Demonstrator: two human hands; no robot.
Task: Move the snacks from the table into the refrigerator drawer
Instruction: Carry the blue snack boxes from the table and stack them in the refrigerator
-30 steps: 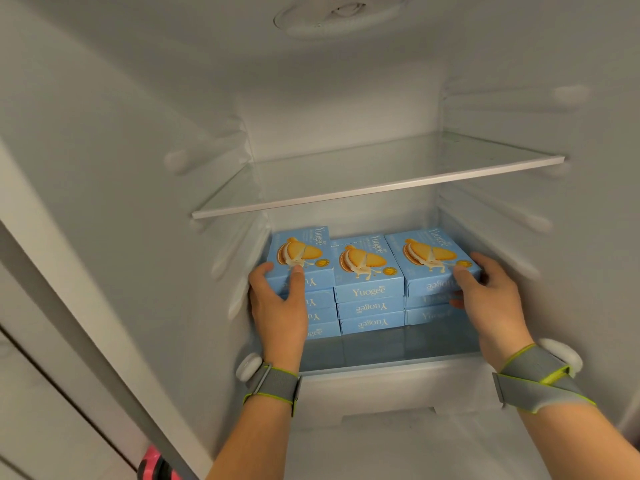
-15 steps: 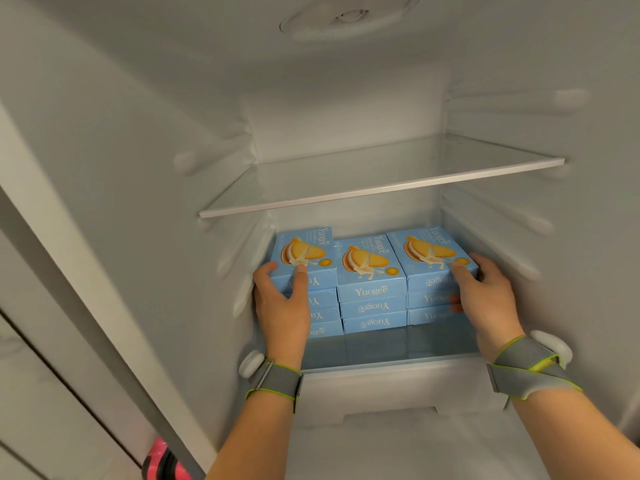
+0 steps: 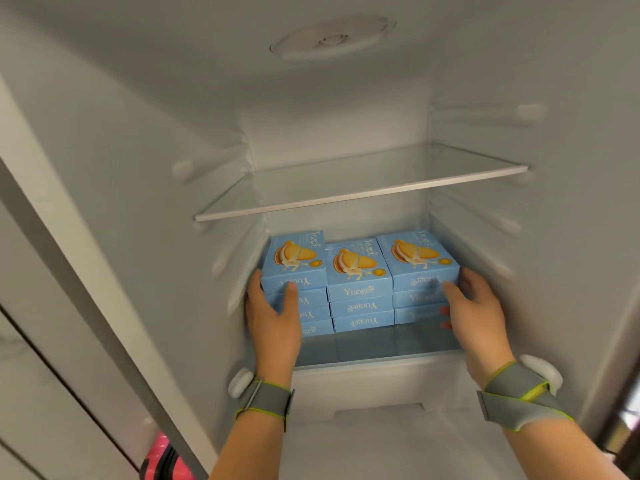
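Inside the white refrigerator [image 3: 138, 168], three stacks of blue snack boxes [image 3: 360, 271] sit on the lower glass shelf [image 3: 374, 344]. The left hand [image 3: 273, 317] and right hand [image 3: 474, 306], fingers spread, press against the outer stacks.

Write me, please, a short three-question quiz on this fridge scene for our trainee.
1. How many stacks of blue snack boxes stand side by side? A) two B) three C) five
2. True or false: a box sits on the upper glass shelf.
3. Fill in: the right hand touches the right stack, and the left hand touches the ____ stack.

Key: 1 B; 2 false; 3 left.
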